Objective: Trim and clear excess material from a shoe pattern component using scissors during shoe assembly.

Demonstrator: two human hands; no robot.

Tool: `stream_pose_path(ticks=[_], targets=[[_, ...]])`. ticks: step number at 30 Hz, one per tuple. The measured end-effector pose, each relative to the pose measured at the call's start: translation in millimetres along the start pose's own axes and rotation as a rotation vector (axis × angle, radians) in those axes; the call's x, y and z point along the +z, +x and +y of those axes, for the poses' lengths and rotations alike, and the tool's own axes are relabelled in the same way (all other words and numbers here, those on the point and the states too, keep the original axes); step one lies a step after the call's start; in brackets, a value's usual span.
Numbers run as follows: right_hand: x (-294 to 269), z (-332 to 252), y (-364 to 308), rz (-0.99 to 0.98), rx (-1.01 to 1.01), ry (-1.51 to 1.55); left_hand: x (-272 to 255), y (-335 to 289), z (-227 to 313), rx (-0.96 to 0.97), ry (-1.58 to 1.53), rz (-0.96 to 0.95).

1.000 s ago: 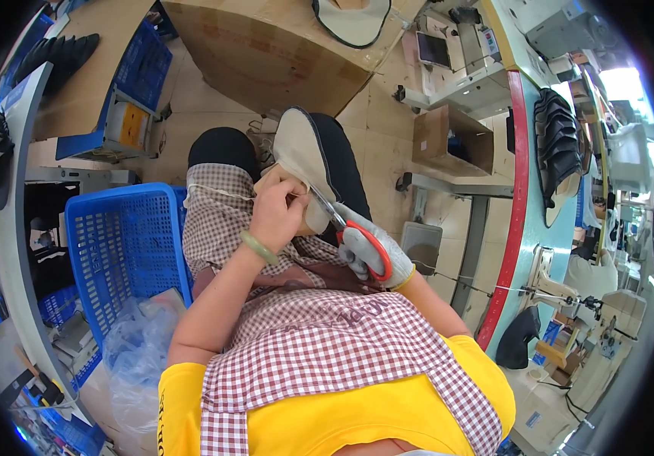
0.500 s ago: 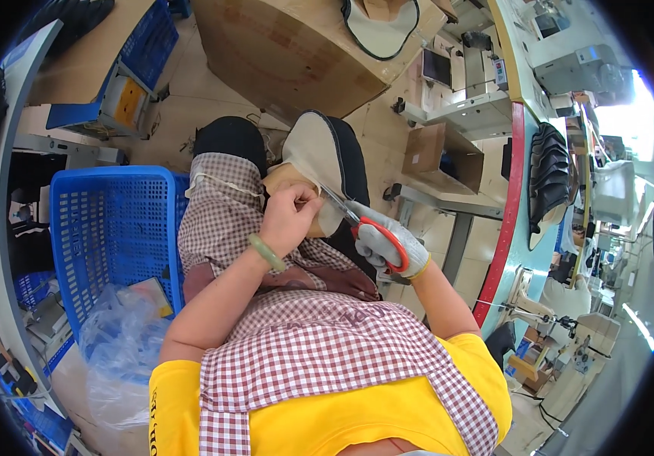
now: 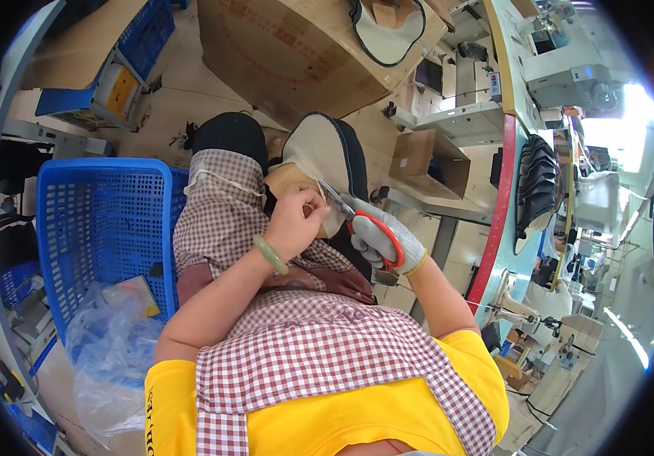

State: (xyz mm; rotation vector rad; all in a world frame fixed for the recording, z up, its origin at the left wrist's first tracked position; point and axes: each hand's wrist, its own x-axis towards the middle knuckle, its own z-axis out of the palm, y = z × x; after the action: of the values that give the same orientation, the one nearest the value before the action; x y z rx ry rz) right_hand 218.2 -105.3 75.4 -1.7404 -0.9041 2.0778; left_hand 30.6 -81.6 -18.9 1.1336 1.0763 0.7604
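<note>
On my lap lies a cream fabric piece (image 3: 310,146) with a dark stitched edge and a tan patch (image 3: 285,178); it looks like a sewn shoe part. My left hand (image 3: 295,219), bare with a green bangle (image 3: 269,254) at the wrist, rests over the tan patch. Its thumb and forefinger are pinched together, and what they hold is too small to tell. My right hand (image 3: 389,237), in a grey glove, grips scissors (image 3: 395,242) with red handles. The narrow blades point up-left, their tips at the piece just beyond my left fingertips.
A blue plastic basket (image 3: 106,171) stands at my left, with clear plastic bags (image 3: 110,334) by its near end. Ahead is a large cardboard box (image 3: 281,57) with a similar cream piece (image 3: 389,38) on top. A red-edged bench (image 3: 498,213) at right carries stacked black parts (image 3: 538,182).
The view has shifted slightly. Both hands, the scissors and the piece keep nearly the same places relative to each other.
</note>
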Motion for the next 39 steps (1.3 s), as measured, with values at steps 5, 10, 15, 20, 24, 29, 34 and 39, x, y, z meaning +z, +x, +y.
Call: stream_pose_path(ticks=[5, 10, 15, 20, 24, 29, 34, 39], targets=[[-10.1, 6.9, 14.4, -0.005, 0.026, 0.146, -4.0, -0.5, -6.5, 0.071, -0.046, -0.106], [-8.4, -2.3, 30.9, 0.064, 0.094, 0.363, -7.4, -3.2, -6.4, 0.159, 0.026, -0.162], [-4.6, -26.7, 36.9, 0.043, 0.188, 0.229, -6.4, -5.2, -14.8, 0.3, 0.078, -0.159], [1.0, -26.9, 40.7, 0.086, 0.151, 0.13, -5.3, -10.3, -11.6, 0.441, 0.166, -0.15], [-0.4, 8.4, 21.3, 0.066, 0.156, 0.391, -3.1, -20.2, -8.1, 0.585, 0.284, -0.139], [1.6, 65.7, -1.4, -0.284, -0.225, 0.755, -22.0, -12.4, -2.9, 0.785, 0.674, -0.29], [14.0, 65.5, 16.9, -0.094, -0.124, 0.916, -46.9, 2.0, -13.1, 0.587, 0.75, -0.355], [11.5, 59.2, 19.7, -0.003, -0.116, 0.713, -57.5, 13.0, 15.5, 0.165, 0.407, -0.251]])
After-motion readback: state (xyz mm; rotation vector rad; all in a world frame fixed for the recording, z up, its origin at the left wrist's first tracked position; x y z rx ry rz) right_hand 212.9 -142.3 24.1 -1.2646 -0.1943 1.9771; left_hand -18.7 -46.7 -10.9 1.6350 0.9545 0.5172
